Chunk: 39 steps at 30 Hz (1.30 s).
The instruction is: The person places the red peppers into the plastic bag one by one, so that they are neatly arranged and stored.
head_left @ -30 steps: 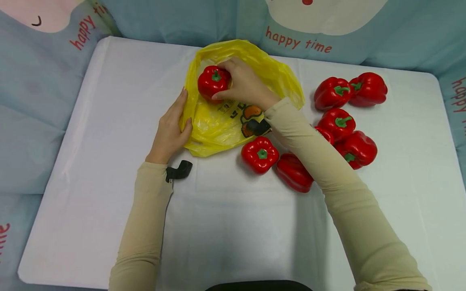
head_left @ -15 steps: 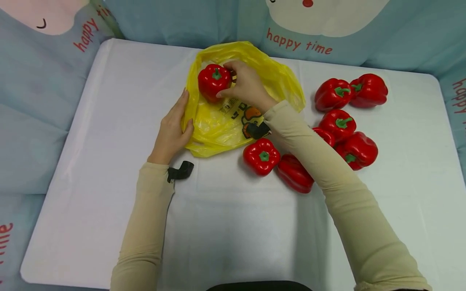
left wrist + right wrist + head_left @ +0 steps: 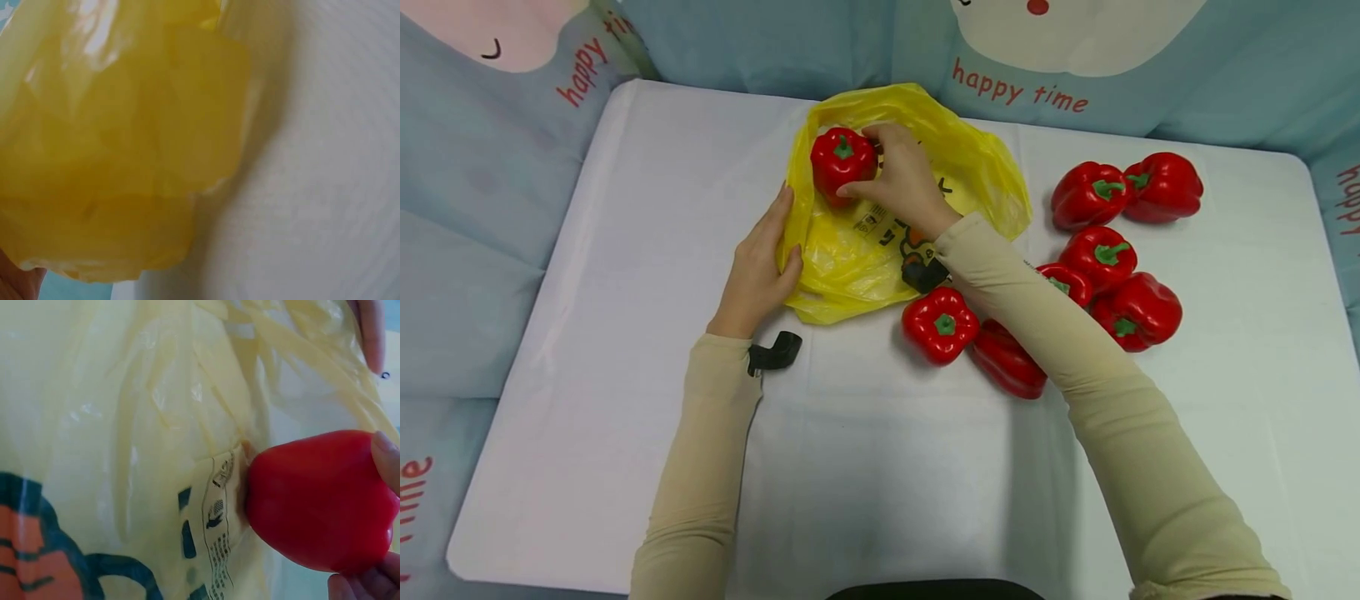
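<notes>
Your right hand (image 3: 906,177), fingers half-curled, grips the glossy red bell pepper (image 3: 841,162); hold lightly while your left hand (image 3: 756,271), fingers straight, steadies the crinkled yellow plastic bag (image 3: 842,271) beside them.

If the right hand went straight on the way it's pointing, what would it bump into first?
Probably the left side of the bag. The right hand holds a pepper, so that would bump first. How high it is, I can't tell.
</notes>
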Motion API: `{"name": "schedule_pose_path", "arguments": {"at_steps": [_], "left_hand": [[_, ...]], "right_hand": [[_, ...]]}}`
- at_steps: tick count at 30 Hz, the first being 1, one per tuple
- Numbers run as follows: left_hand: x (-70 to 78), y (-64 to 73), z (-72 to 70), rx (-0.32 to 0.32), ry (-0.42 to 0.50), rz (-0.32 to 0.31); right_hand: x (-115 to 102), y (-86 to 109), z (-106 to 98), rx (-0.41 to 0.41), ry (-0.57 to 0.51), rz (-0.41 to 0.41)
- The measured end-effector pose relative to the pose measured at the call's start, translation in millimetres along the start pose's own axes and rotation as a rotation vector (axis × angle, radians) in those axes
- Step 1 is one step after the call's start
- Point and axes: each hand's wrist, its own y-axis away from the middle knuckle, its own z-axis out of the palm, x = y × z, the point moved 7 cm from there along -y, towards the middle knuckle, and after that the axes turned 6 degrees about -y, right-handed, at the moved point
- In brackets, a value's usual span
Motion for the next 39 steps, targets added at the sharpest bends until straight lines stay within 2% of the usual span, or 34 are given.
{"name": "schedule_pose_path", "arguments": {"at_steps": [6, 15, 20, 27, 33, 39], "left_hand": [[0.8, -0.1, 0.9, 0.001, 0.003, 0.001], [2.1, -0.2, 2.7, -0.012, 0.007, -0.013], [3.2, -0.5, 3.3, -0.013, 0.010, -0.010], [2.8, -0.6, 2.9, -0.007, 0.010, -0.005], [-0.2, 0.1, 2.2, 0.001, 0.001, -0.008], [-1.7, -0.3, 0.9, 0.003, 0.002, -0.016]], "right_hand": [[2, 1.0, -3, 0.004, -0.028, 0.000], [-2, 3.1, -1, 0.022, 0.036, -0.042], [0, 3.0, -2, -0.007, 0.056, 0.007], [-2, 9.9, -14, -0.032, -0.012, 0.080], [-9, 29.9, -39, -0.005, -0.145, 0.051], [-17, 67.7, -71, 0.014, -0.193, -0.012]]}}
